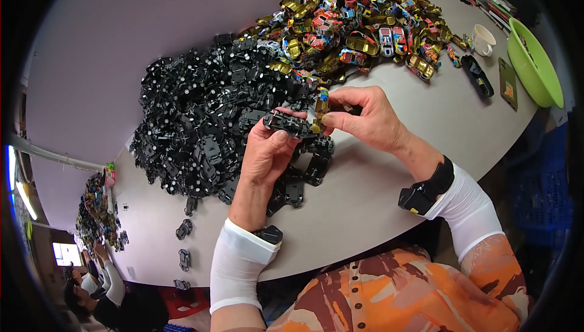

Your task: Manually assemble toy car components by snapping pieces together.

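Left hand [267, 152] fingers gripped a black toy-car chassis [287, 123]. Right hand [365, 119] fingertips pinched a gold car body [320, 108], touching the chassis end.

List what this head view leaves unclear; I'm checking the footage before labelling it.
- Black toy car chassis: its middle is covered by the left hand.
- Gold toy car body: mostly hidden by the right hand fingers.
- Green bowl: contents too small to tell.
- Co-worker's table, lower left: blurred at the fisheye rim.

Heap of black plastic toy-car chassis [201, 119] left of the fingers [340, 122]; heap of painted metal toy-car bodies [359, 25] behind; round plastic bowl [535, 64] far right.
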The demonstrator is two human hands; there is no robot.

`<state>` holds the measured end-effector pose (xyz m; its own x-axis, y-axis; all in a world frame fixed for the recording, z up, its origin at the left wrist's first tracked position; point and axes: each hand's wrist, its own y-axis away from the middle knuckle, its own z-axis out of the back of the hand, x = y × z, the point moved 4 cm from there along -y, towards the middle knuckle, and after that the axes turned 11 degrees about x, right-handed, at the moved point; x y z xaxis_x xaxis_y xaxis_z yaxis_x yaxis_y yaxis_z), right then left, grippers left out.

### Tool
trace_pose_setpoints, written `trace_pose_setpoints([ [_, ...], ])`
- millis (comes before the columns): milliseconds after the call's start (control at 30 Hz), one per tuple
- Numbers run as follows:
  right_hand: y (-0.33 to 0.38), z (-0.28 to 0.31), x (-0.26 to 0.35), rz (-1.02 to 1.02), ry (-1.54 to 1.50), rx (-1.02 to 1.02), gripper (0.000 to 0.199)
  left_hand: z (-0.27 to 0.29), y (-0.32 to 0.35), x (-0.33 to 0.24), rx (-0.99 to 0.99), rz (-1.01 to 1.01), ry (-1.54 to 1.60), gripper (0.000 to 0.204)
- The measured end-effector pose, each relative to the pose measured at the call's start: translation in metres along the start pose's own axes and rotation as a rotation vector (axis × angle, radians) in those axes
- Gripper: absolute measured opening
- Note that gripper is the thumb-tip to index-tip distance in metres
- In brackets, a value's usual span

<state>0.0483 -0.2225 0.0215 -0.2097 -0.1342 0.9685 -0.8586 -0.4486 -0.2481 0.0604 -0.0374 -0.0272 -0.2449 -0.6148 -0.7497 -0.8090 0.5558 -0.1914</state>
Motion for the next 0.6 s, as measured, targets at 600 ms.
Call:
trace_pose_setpoints([
  [600, 0.002, -0.008, 0.003, 0.205, 0.484, 0.048, 0.020, -0.014, 0.003, -0.004, -0.079, -0.032, -0.271, 0.033],
])
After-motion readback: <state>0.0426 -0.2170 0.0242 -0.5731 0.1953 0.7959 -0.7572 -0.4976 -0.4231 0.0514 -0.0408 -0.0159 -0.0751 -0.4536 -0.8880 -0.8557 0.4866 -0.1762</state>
